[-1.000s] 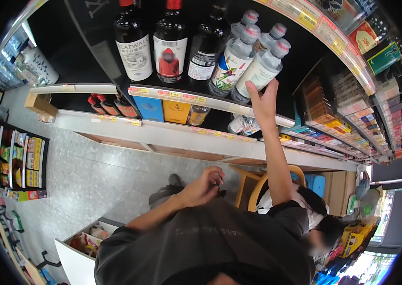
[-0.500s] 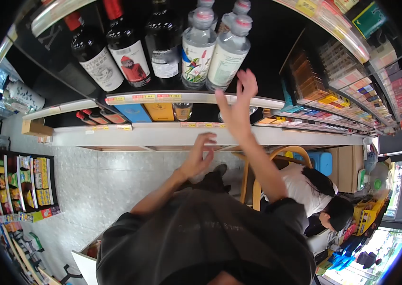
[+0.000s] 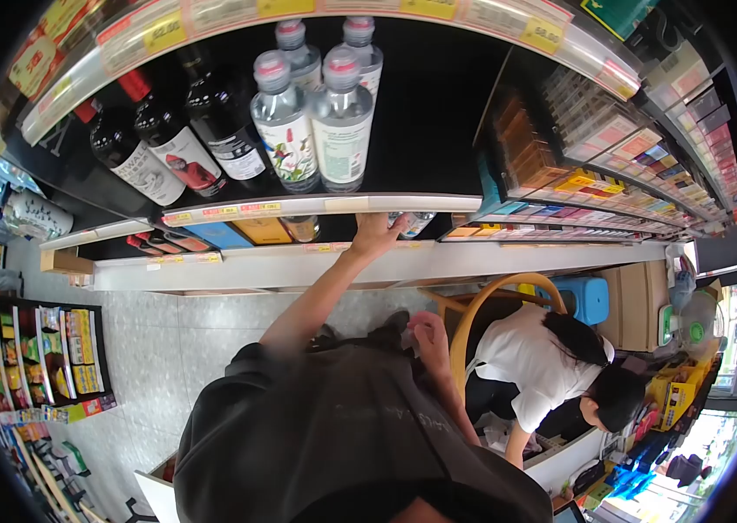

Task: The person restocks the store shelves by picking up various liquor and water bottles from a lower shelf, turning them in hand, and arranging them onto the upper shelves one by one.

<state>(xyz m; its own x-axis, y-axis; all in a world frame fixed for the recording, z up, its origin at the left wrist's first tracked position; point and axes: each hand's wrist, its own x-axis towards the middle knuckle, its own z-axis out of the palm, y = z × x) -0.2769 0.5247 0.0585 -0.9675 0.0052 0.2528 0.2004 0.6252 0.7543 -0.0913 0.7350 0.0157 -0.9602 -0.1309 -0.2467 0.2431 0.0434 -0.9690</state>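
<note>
My left hand reaches under the front edge of the upper shelf. Its thumb is beside a clear bottle on the lower shelf, while the other fingers are mostly hidden. Low in front of my body, my right hand has curled fingers; whether anything is in them I cannot make out. Several clear bottles with pink caps stand upright on the upper shelf, the front ones being a bottle with a floral label and a bottle with a pale green label.
Dark wine bottles stand left of the clear ones. Small boxed goods fill the racks on the right. A person in a white shirt bends beside a wooden chair. A snack rack stands at the left.
My right hand has come down from the upper-shelf bottles to in front of my body. My left hand has moved up and forward to the lower shelf. The view has shifted.
</note>
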